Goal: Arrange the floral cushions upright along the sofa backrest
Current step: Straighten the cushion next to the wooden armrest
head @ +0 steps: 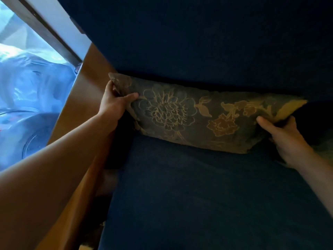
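A floral cushion is sitting at the back of the dark blue sofa seat, its upper long edge lying close against the blue backrest. Its cover is showing a dull grey-green ground with a large outlined bloom in pale gold on the left half and fuller golden flowers and leaves on the right. The cushion is leaning rather than standing straight, its patterned face tipping up toward the camera. Its left corner is reaching the wooden sofa arm, and its right corner is folding upward, showing a yellower patch of fabric.
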